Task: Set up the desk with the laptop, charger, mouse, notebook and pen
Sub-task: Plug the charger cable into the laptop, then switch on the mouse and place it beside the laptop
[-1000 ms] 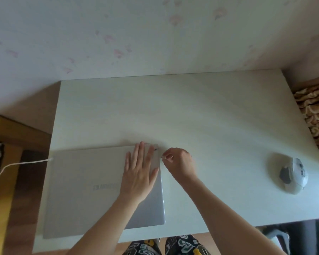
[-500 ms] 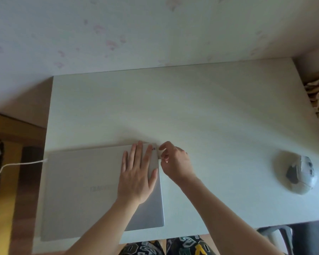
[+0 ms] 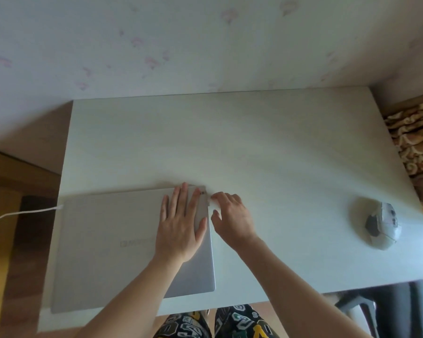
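A closed silver laptop (image 3: 108, 240) lies on the near left part of the white desk (image 3: 254, 147). My left hand (image 3: 181, 225) rests flat on its lid near the right edge, fingers spread. My right hand (image 3: 232, 218) is against the laptop's right side near the far corner, with thumb and fingers pinched on a small pale plug (image 3: 210, 203) that is too small to identify. A white charger cable (image 3: 22, 213) runs off the desk from the laptop's left side. A white and grey mouse (image 3: 382, 225) sits at the right. No notebook or pen is in view.
The desk stands against a pale wall with faint pink marks. A brown patterned fabric (image 3: 415, 137) lies past the right edge, and a dark chair (image 3: 401, 308) stands at the near right. My patterned trousers (image 3: 230, 323) show below the front edge.
My right hand has moved left, from just off the laptop's far right corner to touching its right side. My left hand has stayed flat on the lid.
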